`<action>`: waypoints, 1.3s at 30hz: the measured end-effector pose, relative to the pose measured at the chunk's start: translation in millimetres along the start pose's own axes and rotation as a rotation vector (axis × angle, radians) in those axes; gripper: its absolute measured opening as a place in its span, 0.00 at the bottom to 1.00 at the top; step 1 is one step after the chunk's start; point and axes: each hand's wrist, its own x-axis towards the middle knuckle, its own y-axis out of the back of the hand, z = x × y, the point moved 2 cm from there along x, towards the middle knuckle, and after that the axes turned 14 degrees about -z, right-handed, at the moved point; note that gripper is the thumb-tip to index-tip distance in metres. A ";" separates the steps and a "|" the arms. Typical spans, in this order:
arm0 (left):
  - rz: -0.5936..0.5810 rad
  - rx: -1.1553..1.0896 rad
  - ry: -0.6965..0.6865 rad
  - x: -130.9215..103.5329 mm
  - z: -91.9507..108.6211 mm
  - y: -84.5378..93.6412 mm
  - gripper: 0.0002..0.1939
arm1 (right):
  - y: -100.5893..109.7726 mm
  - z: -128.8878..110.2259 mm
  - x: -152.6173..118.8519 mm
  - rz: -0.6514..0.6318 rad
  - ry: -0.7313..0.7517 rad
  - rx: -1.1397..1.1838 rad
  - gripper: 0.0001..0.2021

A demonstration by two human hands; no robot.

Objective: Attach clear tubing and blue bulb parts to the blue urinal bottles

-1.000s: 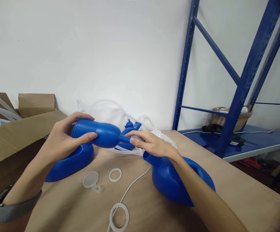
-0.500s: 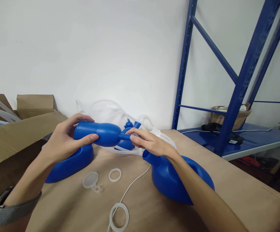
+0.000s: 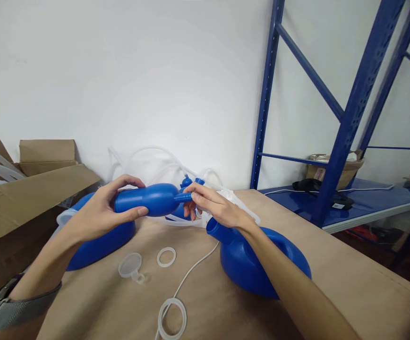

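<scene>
A blue plastic bulb-shaped piece (image 3: 155,200) with a narrow ribbed nozzle is held sideways above the table. My left hand (image 3: 111,210) wraps its wide end, thumb along the near side. At the other end, my right hand (image 3: 215,204) pinches the nozzle tip between thumb and forefinger. Below my right forearm stands a blue jug (image 3: 261,269) with an uncapped spout and a handle. Another blue jug (image 3: 109,243) lies behind my left wrist, partly hidden. Between them on the table are a translucent cap (image 3: 130,265) with a small loop and a white ring (image 3: 166,248).
Another white ring (image 3: 161,314) lies over a thin white cord (image 3: 194,270) near the front. Clear tubing (image 3: 155,148) and more blue parts (image 3: 186,180) are against the wall. A cardboard box (image 3: 38,200) flanks the left; a blue metal rack (image 3: 354,89) rises at right.
Both hands still hold the blue piece, which has tilted slightly and sits a little lower at its wide end. My right fingers have shifted on the nozzle, baring more of it. The view has moved slightly.
</scene>
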 end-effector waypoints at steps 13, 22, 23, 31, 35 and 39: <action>-0.009 0.044 -0.023 -0.3 1.0 -0.1 0.27 | -2.7 2.8 1.8 -0.019 0.027 0.151 0.16; -0.102 0.152 -0.085 0.0 14.1 -4.3 0.27 | 4.3 -9.0 -0.6 0.048 -0.080 -0.246 0.10; -0.140 0.155 -0.069 0.4 14.3 -5.2 0.27 | 7.6 -10.2 -1.6 0.079 -0.078 -0.314 0.09; -0.608 0.157 0.180 1.2 -22.8 -25.0 0.32 | 22.8 -14.4 -11.8 0.237 -0.004 -0.489 0.05; -0.666 0.176 0.267 3.3 -45.0 -34.0 0.34 | 14.1 -13.8 -8.7 0.175 0.037 -0.478 0.03; -0.666 0.111 0.267 8.5 -59.9 -42.0 0.33 | 5.9 -11.3 -4.9 0.139 -0.003 -0.494 0.01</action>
